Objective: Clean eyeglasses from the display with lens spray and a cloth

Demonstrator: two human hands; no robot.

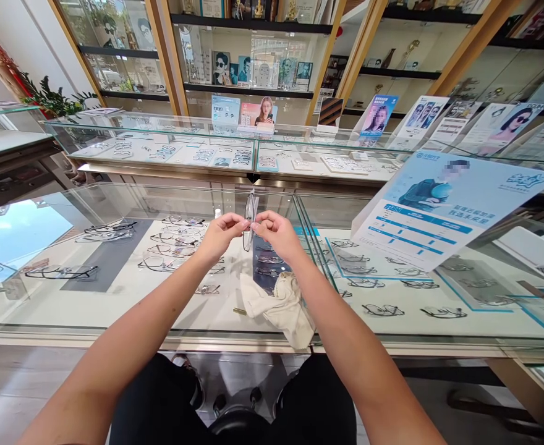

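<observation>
Glass-fronted shelves (248, 88) with pictures and trophies fill the far wall of this optician's, and before the seated person runs a glass-topped surface (128, 315) with rows of spectacle frames (174, 248) displayed beneath it. On the right a big blue leaflet (432, 213) leans across the view.

From where I stand, all the care is at the fingertips. Held up over the middle of the surface, between both hands, is what looks like a pair of glasses (250, 205), turned nearly edge-on so that its rims run up and down. The left hand (224, 235) has thumb and forefinger closed in a pinch on its left side, the other fingers curled in; the right hand (276, 232) pinches just beside it in the same manner, nearly meeting it. Exactly which part each one grips is too small to tell.

Handled well, I'd say, this wants light, even pressure, one hand steadying while the other makes small movements, with skin off the lenses and no twist put through the thin frame. Elbows low would help. A crumpled cream cloth (281, 306) lies near the right forearm, handy should a fingerprint land on a lens.
</observation>
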